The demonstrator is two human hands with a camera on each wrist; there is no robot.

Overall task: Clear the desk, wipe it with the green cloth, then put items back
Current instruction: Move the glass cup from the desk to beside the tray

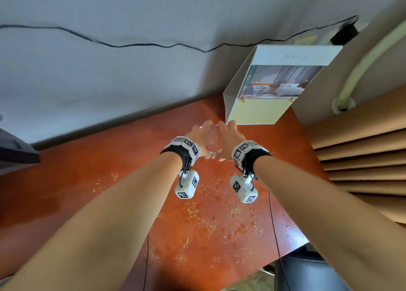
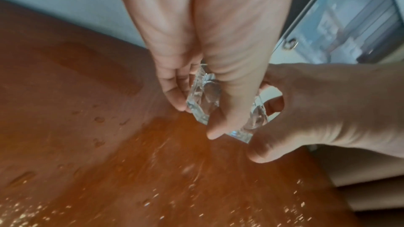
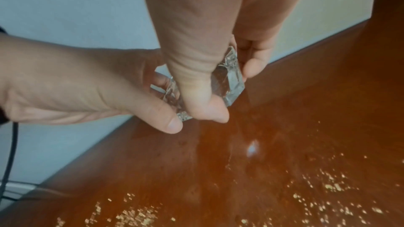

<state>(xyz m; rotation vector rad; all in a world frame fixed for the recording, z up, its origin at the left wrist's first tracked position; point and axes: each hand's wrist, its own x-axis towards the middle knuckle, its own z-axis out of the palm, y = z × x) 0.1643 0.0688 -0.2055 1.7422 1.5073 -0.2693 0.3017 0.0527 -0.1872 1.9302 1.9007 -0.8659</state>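
Note:
A clear faceted glass (image 1: 214,142) is held between both hands over the back of the red-brown desk (image 1: 109,180). My left hand (image 1: 198,139) grips its left side, thumb in front and fingers behind. My right hand (image 1: 228,136) grips its right side the same way. In the left wrist view the left hand (image 2: 195,118) pinches the glass (image 2: 197,99), with the right hand (image 2: 328,110) beside it. In the right wrist view the right hand (image 3: 234,92) clasps the glass (image 3: 233,82), opposite the left hand (image 3: 87,89). The glass looks slightly raised off the desk. No green cloth is in view.
Gold crumbs and water drops (image 1: 208,220) are scattered over the middle and front of the desk. A white box with a room photo (image 1: 274,86) stands at the back right, close behind the hands. A black cable (image 1: 131,45) runs along the wall. Beige slats (image 1: 362,158) flank the right.

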